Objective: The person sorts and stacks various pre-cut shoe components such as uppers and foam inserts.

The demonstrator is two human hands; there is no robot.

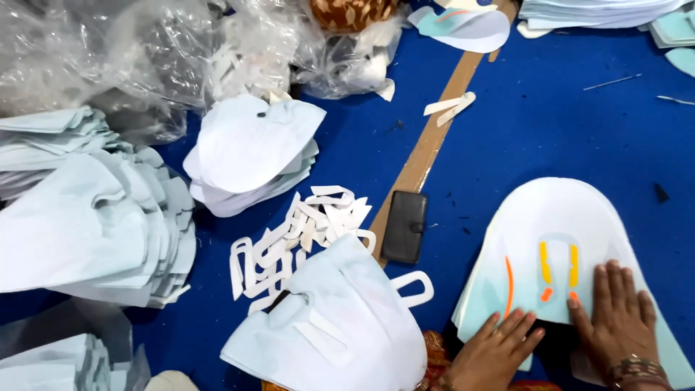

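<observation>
Head view: my left hand (496, 351) and right hand (619, 318) press flat, fingers spread, on the marked pale cut piece (557, 217); stacks (246, 156) look finished, probably more remain.

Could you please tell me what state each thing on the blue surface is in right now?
Left hand: flat, fingers together, pressing the marked sheet.
Right hand: flat on the same sheet.
Marked sheet: lying flat atop a stack, orange and yellow marks showing.
Black case: closed, lying flat.
White loops: heaped loosely.
Middle stack: piled, edges uneven.
Left stack: fanned out.
Plastic bags: crumpled.
</observation>
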